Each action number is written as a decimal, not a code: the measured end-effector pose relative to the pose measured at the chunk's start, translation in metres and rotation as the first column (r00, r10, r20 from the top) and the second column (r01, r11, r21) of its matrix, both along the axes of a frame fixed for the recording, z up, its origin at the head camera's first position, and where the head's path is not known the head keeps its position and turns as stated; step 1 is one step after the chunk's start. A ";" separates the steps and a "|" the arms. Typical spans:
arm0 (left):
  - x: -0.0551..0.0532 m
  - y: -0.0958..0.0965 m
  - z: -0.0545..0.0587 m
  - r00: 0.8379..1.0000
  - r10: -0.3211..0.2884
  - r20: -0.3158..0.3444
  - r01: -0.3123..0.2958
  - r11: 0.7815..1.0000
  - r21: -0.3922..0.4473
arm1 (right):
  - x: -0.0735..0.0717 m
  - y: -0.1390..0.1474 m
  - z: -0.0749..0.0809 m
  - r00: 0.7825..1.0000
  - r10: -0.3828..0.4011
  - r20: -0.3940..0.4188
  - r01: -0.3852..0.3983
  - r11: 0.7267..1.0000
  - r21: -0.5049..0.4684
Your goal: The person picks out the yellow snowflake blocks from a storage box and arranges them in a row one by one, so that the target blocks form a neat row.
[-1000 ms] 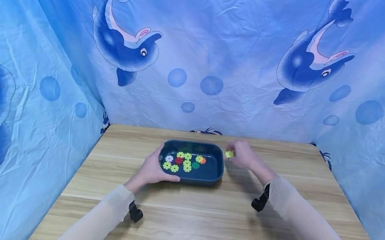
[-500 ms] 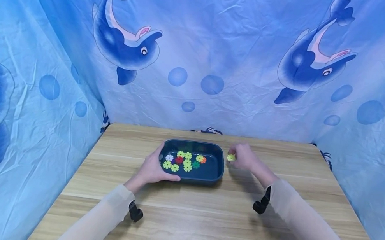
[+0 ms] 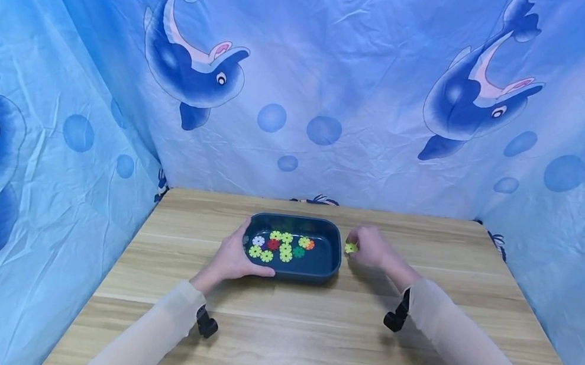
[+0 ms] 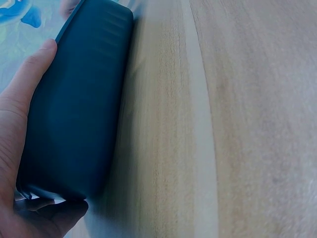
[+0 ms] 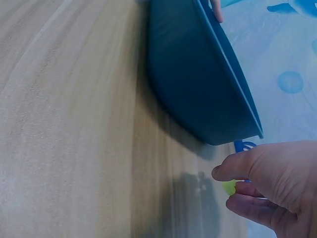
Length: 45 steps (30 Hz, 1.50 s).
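Observation:
A dark blue-green plastic tub (image 3: 320,263) sits on the table. My left hand (image 3: 232,259) grips its left end, with the thumb along the front wall near the rim and the fingers around the end. Inside lie several flower-shaped snowflake discs: yellow-green ones (image 3: 285,255), a white one (image 3: 258,241), a red one (image 3: 273,245), a dark green one (image 3: 298,252) and an orange one (image 3: 310,245). Just outside the tub's right end, my right hand (image 3: 373,248) pinches a yellow-green snowflake disc (image 5: 229,187) between thumb and fingers, above the wooden surface.
The wooden table (image 3: 287,336) ends at the back against a blue curtain (image 3: 374,173) printed with dolphins. More of this curtain hangs on both sides. A black camera mount (image 3: 207,323) is strapped to my left wrist, and a second camera mount (image 3: 396,318) to the right.
My right hand, still pinching the yellow-green snowflake disc, has moved slightly nearer to me along the tub's right end. The left hand and the tub have stayed put.

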<state>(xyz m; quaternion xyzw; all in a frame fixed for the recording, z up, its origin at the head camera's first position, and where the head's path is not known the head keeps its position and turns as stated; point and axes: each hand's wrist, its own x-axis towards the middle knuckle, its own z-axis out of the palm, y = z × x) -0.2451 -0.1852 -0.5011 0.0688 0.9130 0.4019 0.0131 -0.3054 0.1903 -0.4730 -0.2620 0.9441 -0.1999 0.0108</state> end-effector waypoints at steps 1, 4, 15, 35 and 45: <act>0.000 0.000 0.000 1.000 0.001 0.001 -0.001 1.000 0.001 | 0.000 0.000 -0.001 1.000 0.000 0.009 0.000 1.000 -0.001; 0.000 0.000 0.001 1.000 0.005 0.005 -0.005 1.000 -0.002 | 0.000 0.000 -0.004 1.000 0.001 0.019 -0.001 1.000 0.003; 0.002 0.000 0.004 1.000 0.012 0.026 -0.012 1.000 -0.015 | 0.000 -0.003 -0.015 0.998 0.049 -0.031 -0.048 0.999 0.013; -0.001 0.000 0.000 1.000 0.007 0.006 -0.007 1.000 -0.009 | -0.003 0.000 -0.017 0.996 0.084 -0.031 -0.084 0.996 0.012; 0.000 0.001 0.000 1.000 0.020 0.019 -0.019 1.000 -0.022 | -0.014 0.001 -0.006 0.999 0.007 0.054 -0.006 1.000 -0.012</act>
